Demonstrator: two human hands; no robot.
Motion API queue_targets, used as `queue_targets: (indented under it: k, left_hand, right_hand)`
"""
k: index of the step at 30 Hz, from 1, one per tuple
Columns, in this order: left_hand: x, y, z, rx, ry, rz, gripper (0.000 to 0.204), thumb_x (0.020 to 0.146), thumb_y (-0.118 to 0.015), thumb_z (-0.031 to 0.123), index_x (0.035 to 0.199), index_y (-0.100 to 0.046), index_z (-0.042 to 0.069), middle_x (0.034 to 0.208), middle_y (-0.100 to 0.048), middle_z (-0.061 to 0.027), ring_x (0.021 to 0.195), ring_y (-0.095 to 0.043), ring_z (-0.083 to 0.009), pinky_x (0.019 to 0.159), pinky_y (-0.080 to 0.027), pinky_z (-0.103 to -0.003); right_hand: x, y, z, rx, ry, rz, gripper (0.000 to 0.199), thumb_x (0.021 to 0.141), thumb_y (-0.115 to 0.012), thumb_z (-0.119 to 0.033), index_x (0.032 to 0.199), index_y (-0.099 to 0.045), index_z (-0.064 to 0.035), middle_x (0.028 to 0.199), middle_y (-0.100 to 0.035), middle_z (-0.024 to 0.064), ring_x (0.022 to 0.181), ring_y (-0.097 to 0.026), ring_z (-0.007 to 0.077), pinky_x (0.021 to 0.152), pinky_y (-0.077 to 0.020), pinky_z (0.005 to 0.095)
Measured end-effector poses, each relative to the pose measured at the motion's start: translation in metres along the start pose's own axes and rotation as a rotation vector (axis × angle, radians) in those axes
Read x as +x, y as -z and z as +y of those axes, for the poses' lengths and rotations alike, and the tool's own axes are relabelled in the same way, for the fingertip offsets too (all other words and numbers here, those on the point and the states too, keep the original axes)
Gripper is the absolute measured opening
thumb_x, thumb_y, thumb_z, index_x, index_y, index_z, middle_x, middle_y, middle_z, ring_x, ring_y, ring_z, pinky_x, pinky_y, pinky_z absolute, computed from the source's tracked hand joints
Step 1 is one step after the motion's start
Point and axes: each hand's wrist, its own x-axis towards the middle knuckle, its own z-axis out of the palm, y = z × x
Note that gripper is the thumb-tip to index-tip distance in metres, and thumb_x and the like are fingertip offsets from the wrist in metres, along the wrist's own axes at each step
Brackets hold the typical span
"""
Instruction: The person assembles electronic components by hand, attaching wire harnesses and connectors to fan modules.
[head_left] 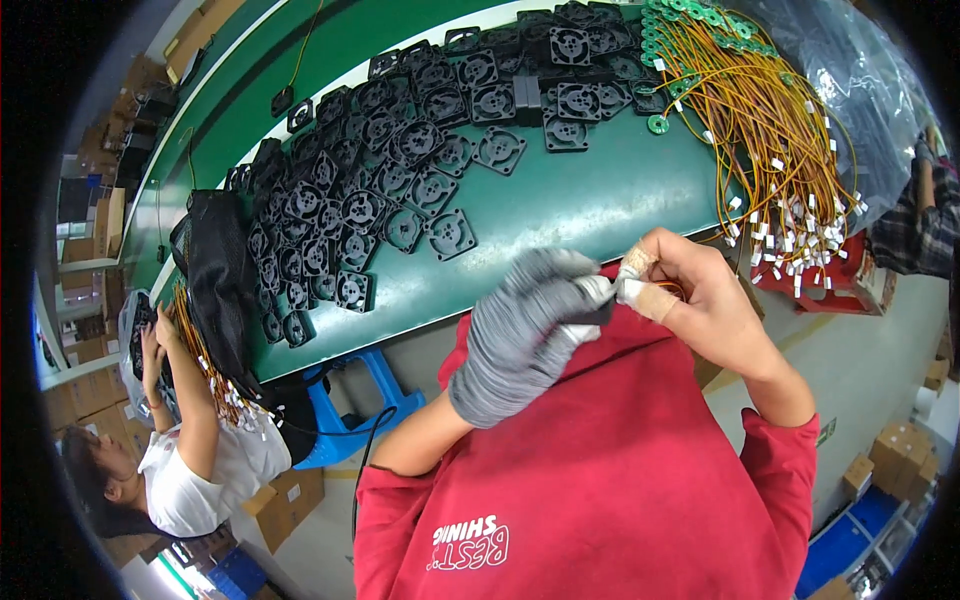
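Observation:
My left hand (525,335), in a grey knit glove with pale fingertips, is closed round a small black part (600,316); most of that part is hidden by the glove. My right hand (700,300) is bare, with tan tape on its thumb and forefinger. Its thumb and forefinger pinch together right against the gloved fingertips. A short stretch of orange wire (674,289) shows inside the right palm; the pinched end is too small to make out. Both hands are in front of my red top, at the near edge of the green table (620,195).
Many black square fan frames (415,140) cover the table's left and far side. A bundle of orange wires (770,150) with white plugs and green ring boards hangs over the right edge. A blue stool (375,410) stands below. Another person (215,460) works at left.

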Motion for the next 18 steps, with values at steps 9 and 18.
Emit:
queue_targets:
  k: [9, 18]
  left_hand:
    - [0.012, 0.019, -0.014, -1.059, 0.477, 0.088, 0.025, 0.075, -0.064, 0.002, 0.098, -0.054, 0.003, 0.109, -0.056, -0.0144, 0.091, -0.059, -0.0196, 0.077, -0.051, -0.031]
    - [0.138, 0.097, -0.041, -1.076, 0.109, 0.414, 0.033, 0.082, -0.059, 0.017, 0.111, -0.051, 0.003, 0.099, -0.057, -0.0131, 0.091, -0.059, -0.0270, 0.082, -0.050, -0.042]
  right_hand:
    - [0.006, 0.034, -0.015, -0.253, 0.346, 0.277, 0.012, 0.077, -0.062, -0.003, 0.086, -0.055, 0.0003, 0.078, -0.055, 0.0058, 0.069, -0.054, 0.0117, 0.064, -0.0427, 0.0231]
    - [0.052, 0.081, -0.010, -1.250, 0.747, 1.019, 0.025, 0.071, -0.063, 0.001, 0.093, -0.061, -0.0087, 0.097, -0.056, 0.0086, 0.089, -0.053, 0.0249, 0.077, -0.0405, 0.0341]
